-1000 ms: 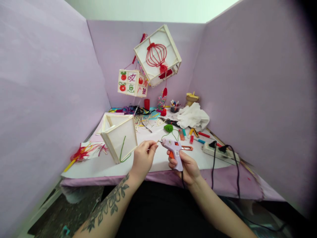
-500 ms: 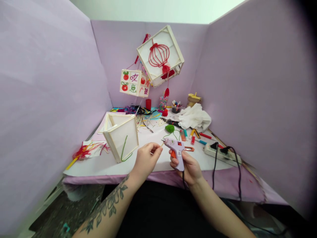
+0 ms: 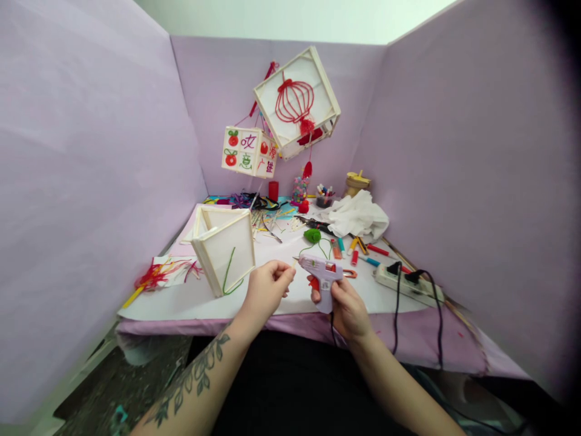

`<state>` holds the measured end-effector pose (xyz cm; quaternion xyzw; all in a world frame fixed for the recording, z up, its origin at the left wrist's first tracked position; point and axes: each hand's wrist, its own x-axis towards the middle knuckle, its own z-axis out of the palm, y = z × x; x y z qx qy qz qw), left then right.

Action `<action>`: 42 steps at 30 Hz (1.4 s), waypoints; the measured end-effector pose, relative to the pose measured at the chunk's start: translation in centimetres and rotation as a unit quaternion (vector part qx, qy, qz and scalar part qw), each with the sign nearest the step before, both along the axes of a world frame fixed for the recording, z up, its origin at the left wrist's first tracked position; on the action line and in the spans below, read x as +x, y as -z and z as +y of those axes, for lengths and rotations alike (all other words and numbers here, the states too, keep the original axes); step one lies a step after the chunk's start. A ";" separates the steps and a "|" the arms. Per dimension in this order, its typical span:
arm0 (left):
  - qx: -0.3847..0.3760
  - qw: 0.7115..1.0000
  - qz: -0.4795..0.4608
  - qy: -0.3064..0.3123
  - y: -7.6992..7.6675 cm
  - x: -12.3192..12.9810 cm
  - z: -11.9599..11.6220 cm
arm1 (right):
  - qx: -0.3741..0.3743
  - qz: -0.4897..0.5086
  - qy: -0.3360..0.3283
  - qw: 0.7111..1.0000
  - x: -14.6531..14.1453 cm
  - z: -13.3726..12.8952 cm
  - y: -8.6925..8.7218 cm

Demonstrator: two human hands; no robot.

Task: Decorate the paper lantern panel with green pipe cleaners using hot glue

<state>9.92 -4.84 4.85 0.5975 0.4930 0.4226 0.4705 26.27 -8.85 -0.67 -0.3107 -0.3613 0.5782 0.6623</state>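
My right hand point(image 3: 348, 307) is wrapped around the handle of a lilac hot glue gun point(image 3: 323, 275), its nozzle pointing left. The fingers of my left hand point(image 3: 270, 287) are pinched on a thin pale stick point(image 3: 294, 264), of which only the short tip shows, right by the nozzle. Whether nozzle and stick touch I cannot tell. To the left of that hand stands a white-panelled lantern frame point(image 3: 227, 251), with a bent green yarn line point(image 3: 228, 272) on its front panel.
Two finished-looking lanterns, one large point(image 3: 297, 100) and one small point(image 3: 249, 151), hang behind. Green yarn ball point(image 3: 312, 235), markers point(image 3: 376, 249), scissors point(image 3: 272, 232) and a white cloth point(image 3: 358, 215) lie beyond my hands. A power strip point(image 3: 406, 281) with black cords sits right; red strands point(image 3: 152, 275) lie left.
The glue gun has turned slightly, its body lying more level and showing more side-on. My left hand keeps its pinch close to the nozzle. The view has shifted a little.
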 end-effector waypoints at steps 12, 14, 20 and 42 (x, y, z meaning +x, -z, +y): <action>-0.054 0.991 -0.121 0.015 1.0 -0.2 0.8 | 0.025 -0.035 0.012 0.999 -0.2 -0.1 0.9; -0.060 0.987 -0.149 0.017 1.3 -0.3 0.9 | 0.026 -0.032 0.017 0.999 -0.2 -0.1 1.0; -0.071 0.980 -0.187 0.018 1.3 -0.6 0.9 | 0.017 -0.021 0.034 0.999 0.1 0.2 1.3; 0.011 0.999 0.036 -0.026 5.3 -1.7 2.8 | -0.059 -0.116 0.066 0.989 0.3 0.7 1.3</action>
